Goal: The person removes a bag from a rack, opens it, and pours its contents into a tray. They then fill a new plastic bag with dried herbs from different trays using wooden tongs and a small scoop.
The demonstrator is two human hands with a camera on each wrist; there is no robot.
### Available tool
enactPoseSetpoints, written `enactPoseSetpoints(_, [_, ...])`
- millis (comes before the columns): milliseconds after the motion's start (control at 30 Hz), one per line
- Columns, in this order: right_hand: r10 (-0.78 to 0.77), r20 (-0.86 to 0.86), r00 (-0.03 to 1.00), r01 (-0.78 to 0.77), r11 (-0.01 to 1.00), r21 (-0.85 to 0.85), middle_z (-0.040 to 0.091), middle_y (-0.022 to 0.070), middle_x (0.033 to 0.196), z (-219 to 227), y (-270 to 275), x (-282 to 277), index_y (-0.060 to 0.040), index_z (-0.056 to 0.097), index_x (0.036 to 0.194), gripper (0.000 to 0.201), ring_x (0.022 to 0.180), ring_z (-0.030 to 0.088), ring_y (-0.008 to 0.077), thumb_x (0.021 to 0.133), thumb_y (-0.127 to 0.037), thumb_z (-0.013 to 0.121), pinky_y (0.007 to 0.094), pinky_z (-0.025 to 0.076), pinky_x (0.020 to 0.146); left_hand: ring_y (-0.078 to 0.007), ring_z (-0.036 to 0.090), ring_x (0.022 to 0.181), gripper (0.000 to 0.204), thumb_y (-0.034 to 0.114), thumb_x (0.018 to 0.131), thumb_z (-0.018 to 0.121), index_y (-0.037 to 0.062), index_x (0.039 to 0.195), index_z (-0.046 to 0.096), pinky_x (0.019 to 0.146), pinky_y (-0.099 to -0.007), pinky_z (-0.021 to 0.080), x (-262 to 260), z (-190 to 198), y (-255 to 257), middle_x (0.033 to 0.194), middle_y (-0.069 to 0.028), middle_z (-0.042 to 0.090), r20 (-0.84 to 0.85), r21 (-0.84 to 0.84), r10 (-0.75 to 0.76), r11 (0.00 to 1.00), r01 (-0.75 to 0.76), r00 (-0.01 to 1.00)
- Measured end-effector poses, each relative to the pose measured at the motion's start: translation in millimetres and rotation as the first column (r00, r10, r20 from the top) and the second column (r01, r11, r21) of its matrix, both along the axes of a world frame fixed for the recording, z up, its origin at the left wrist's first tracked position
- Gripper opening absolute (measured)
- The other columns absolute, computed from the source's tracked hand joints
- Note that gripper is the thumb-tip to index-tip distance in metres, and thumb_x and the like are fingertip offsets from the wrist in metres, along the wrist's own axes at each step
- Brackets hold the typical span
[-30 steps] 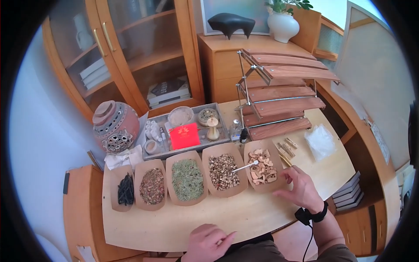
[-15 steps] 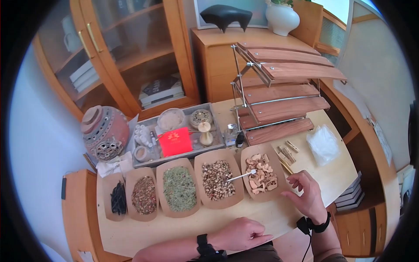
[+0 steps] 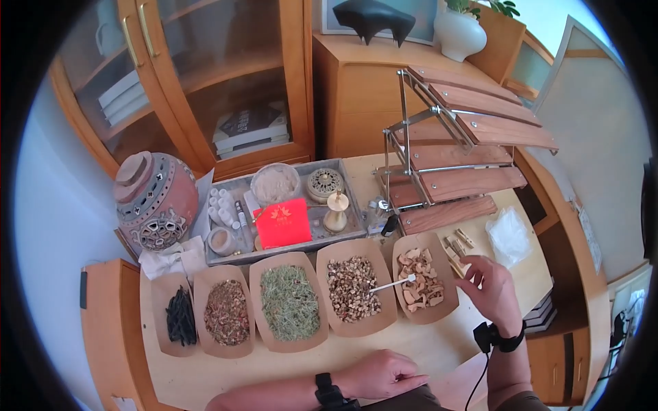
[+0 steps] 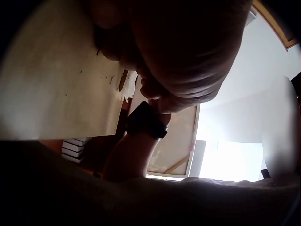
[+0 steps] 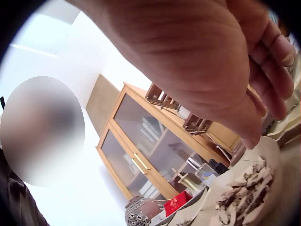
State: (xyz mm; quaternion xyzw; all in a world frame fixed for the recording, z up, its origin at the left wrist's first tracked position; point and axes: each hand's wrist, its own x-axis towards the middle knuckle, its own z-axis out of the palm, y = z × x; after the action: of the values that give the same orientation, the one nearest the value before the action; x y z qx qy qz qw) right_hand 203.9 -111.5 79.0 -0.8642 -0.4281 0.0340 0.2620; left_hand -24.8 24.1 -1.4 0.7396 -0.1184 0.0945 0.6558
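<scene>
My right hand [image 3: 492, 291] hovers beside the rightmost brown paper tray [image 3: 418, 241], its fingers loosely bent with nothing between them. Pale dried slices [image 3: 419, 284] fill that tray; in the right wrist view they [image 5: 244, 195] lie below the fingertips. A small white spoon [image 3: 392, 283] spans from these slices to the neighbouring tray of chopped brown pieces [image 3: 353, 288]. My left hand [image 3: 387, 375] is at the table's front edge, fingers loosely curled and holding nothing. Further left, trays hold green dried herb [image 3: 289, 301], reddish-brown bits [image 3: 227, 312] and black strips [image 3: 181, 317].
Behind the trays stands a grey tray [image 3: 226, 259] with a red card [image 3: 282, 222] and brass pieces. A patterned clay jar [image 3: 156, 198] is at the left. At the back right rises a wooden slatted rack [image 3: 473, 157], with clothespins [image 3: 458, 245] and a plastic bag [image 3: 508, 238] nearby.
My left hand has moved right along the front edge, bringing its forearm into view. My right hand has drawn slightly away from the rightmost tray's rim. The head view has shifted.
</scene>
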Motion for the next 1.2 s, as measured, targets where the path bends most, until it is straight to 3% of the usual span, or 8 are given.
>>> enactPoseSetpoints(67, [-0.121, -0.106, 0.987, 0.115, 0.991, -0.062, 0.07, 0.0103, 0.081, -12, -7, -1, 0.0011, 0.071, 0.117, 0.041, 0.067, 0.066, 0.022, 0.079, -0.007, 0.083, 0.0338, 0.054, 0.064, -0.0308, 0.04, 0.051, 0.048, 0.021, 0.1, 0.071, 0.0011, 0.064, 0.046, 0.052, -0.042, 0.037, -1, -2, -1, 0.057, -0.0126, 0.037, -0.008, 0.015, -0.002, 1.0, 0.002, 1.0])
enactPoseSetpoints(200, [-0.1, -0.243, 0.965, 0.103, 0.995, -0.002, 0.071, 0.0108, 0.078, -22, -4, -7, 0.0051, 0.072, 0.114, 0.032, 0.067, 0.067, 0.0188, 0.084, -0.002, 0.075, 0.0315, 0.054, 0.065, -0.0315, 0.04, 0.051, 0.049, 0.023, 0.101, 0.07, 0.001, 0.064, 0.045, 0.052, -0.0419, 0.037, -1, -7, -3, 0.058, -0.0131, 0.038, -0.003, 0.029, 0.003, 1.0, -0.003, 1.0])
enactPoseSetpoints(433, [-0.157, -0.232, 0.96, 0.178, 0.981, 0.073, 0.071, 0.0113, 0.081, -35, 0, -19, 0.0048, 0.072, 0.113, 0.028, 0.069, 0.066, 0.0177, 0.085, 0.0, 0.071, 0.0312, 0.054, 0.065, -0.0313, 0.041, 0.051, 0.051, 0.024, 0.101, 0.07, 0.0007, 0.064, 0.043, 0.052, -0.0423, 0.037, 0, -14, -8, 0.058, -0.0136, 0.04, 0.044, 0.071, 0.021, 0.997, -0.024, 0.999])
enactPoseSetpoints(600, [-0.102, 0.048, 0.994, 0.093, 0.983, 0.157, 0.069, 0.0099, 0.088, -10, 15, -26, 0.0015, 0.073, 0.113, 0.029, 0.078, 0.067, 0.0208, 0.084, 0.0, 0.073, 0.0316, 0.053, 0.069, -0.0319, 0.041, 0.05, 0.051, 0.025, 0.101, 0.069, 0.0005, 0.064, 0.044, 0.052, -0.0435, 0.037, 0, -11, -5, 0.057, -0.0142, 0.04, 0.039, 0.073, 0.03, 0.997, -0.033, 0.999])
enactPoseSetpoints(833, [0.207, -0.026, 0.978, -0.207, 0.978, 0.002, 0.07, 0.0105, 0.084, 6, 63, -44, -0.0031, 0.076, 0.111, 0.033, 0.076, 0.068, 0.0229, 0.08, -0.01, 0.084, 0.0343, 0.054, 0.07, -0.0383, 0.046, 0.052, 0.052, 0.034, 0.101, 0.066, 0.0008, 0.063, 0.053, 0.055, -0.0477, 0.04, 0, -12, -5, 0.055, -0.0181, 0.047, -0.007, 0.127, 0.022, 0.992, -0.021, 1.0])
enactPoseSetpoints(967, [0.24, -0.033, 0.97, -0.242, 0.967, -0.078, 0.07, 0.0113, 0.082, -1, 70, -40, -0.0048, 0.078, 0.109, 0.03, 0.072, 0.067, 0.0219, 0.08, -0.01, 0.084, 0.0344, 0.054, 0.068, -0.0371, 0.046, 0.052, 0.052, 0.034, 0.1, 0.066, 0.001, 0.063, 0.052, 0.054, -0.0473, 0.039, 2, -18, -7, 0.055, -0.0176, 0.048, -0.004, 0.092, 0.016, 0.996, -0.016, 1.0])
enactPoseSetpoints(1067, [0.196, -0.173, 0.965, -0.205, 0.978, -0.031, 0.071, 0.008, 0.08, -1, 73, -38, -0.0027, 0.078, 0.106, 0.025, 0.068, 0.065, 0.0155, 0.081, -0.006, 0.084, 0.0303, 0.052, 0.064, -0.032, 0.042, 0.051, 0.046, 0.026, 0.101, 0.067, 0.001, 0.066, 0.051, 0.054, -0.0438, 0.039, 1, -19, -9, 0.057, -0.0143, 0.045, -0.007, 0.068, 0.006, 0.998, -0.006, 1.0])
enactPoseSetpoints(1200, [0.273, -0.461, 0.844, -0.165, 0.951, 0.262, 0.07, 0.0022, 0.084, 6, 84, -43, 0.0, 0.078, 0.103, 0.018, 0.071, 0.062, 0.0067, 0.086, 0.0, 0.082, 0.0236, 0.05, 0.064, -0.0312, 0.042, 0.05, 0.047, 0.026, 0.101, 0.067, 0.0015, 0.066, 0.049, 0.054, -0.0437, 0.038, 1, -17, -9, 0.057, -0.0137, 0.045, 0.011, 0.066, 0.016, 0.998, -0.017, 1.0])
